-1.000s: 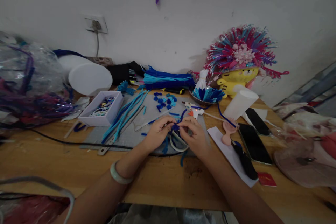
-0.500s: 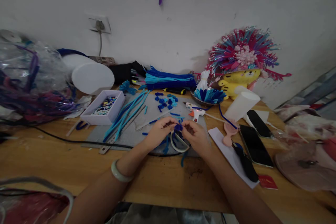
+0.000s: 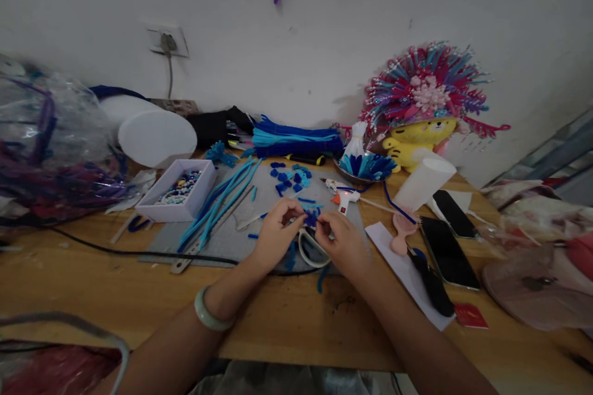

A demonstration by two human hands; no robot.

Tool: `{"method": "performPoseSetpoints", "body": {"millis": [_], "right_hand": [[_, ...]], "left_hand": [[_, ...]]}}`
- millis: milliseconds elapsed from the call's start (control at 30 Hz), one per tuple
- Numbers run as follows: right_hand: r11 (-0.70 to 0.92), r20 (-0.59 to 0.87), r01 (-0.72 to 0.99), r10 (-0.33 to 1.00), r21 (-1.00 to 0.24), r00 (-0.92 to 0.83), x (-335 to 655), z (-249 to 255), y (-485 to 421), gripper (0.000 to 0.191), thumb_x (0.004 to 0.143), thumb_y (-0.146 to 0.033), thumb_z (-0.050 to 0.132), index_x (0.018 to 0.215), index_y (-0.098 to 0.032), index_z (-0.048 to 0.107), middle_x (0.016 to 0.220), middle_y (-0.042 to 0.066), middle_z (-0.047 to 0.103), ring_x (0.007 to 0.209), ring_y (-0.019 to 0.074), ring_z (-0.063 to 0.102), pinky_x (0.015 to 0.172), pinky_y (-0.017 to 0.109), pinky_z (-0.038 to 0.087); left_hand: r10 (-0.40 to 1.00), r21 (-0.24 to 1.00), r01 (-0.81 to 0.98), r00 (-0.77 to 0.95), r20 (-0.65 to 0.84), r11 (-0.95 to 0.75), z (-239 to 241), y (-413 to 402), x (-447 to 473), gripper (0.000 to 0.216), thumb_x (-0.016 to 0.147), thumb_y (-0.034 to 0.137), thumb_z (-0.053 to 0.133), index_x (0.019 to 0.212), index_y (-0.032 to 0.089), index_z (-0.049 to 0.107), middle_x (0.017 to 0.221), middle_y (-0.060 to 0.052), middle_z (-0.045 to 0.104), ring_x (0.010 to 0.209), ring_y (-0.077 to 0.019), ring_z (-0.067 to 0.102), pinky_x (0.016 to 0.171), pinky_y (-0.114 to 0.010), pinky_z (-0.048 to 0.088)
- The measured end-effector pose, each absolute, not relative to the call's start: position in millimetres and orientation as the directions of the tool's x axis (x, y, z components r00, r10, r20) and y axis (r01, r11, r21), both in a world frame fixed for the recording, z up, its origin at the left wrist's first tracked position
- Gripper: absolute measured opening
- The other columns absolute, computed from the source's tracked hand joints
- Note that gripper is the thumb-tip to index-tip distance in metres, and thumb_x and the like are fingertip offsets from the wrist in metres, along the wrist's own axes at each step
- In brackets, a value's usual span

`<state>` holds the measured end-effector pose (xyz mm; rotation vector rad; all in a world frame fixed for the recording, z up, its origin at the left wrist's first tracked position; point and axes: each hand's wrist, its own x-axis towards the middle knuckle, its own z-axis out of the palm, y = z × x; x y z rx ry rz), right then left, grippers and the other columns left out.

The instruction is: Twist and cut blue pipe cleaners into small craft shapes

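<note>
Over the grey mat, a small dark blue pipe-cleaner piece sits between my two hands. My left hand pinches its left side, thumb and forefinger together. From the right, my right hand pinches the other side with bent fingers. Its exact shape is too small to make out. Just below my fingertips lie scissors with pale loop handles, the blades hidden. Blue pipe-cleaner offcuts lie around them. Beyond my hands is a group of small blue pieces.
A white glue gun lies close beyond my right hand. Left are long blue pipe cleaners, a metal ruler and a bead box. A black cable crosses the front. Phones lie right.
My fingers have shifted on the dark blue piece, and my hands have spread slightly apart. The whole view has moved a little, so things appear further left.
</note>
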<state>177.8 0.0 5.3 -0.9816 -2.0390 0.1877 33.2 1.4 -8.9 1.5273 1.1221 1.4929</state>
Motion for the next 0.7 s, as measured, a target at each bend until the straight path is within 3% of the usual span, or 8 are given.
{"method": "performPoseSetpoints", "body": {"millis": [333, 700], "right_hand": [[0.714, 0.650, 0.594, 0.656, -0.371, -0.383, 180.1, 3.6, -0.7, 0.012, 0.081, -0.016, 0.039, 0.081, -0.018, 0.051, 0.074, 0.007, 0.058, 0.069, 0.0161, 0.056, 0.064, 0.028, 0.047], [0.735, 0.696, 0.611, 0.602, -0.293, -0.391, 184.2, 2.5, 3.5, 0.014, 0.082, -0.015, 0.040, 0.085, -0.018, 0.054, 0.078, 0.008, 0.059, 0.077, 0.0183, 0.054, 0.069, 0.032, 0.045]], "left_hand": [[0.915, 0.906, 0.126, 0.044, 0.402, -0.404, -12.3, 2.3, 29.5, 0.015, 0.075, 0.021, 0.052, 0.084, 0.018, 0.064, 0.089, -0.004, 0.063, 0.085, -0.0146, 0.057, 0.081, -0.029, 0.044], [0.986, 0.982, -0.149, 0.100, 0.132, -0.116, -2.5, -0.2, 35.4, 0.024, 0.065, 0.028, 0.063, 0.086, 0.015, 0.062, 0.088, -0.004, 0.067, 0.083, -0.0156, 0.060, 0.080, -0.030, 0.046]]}}
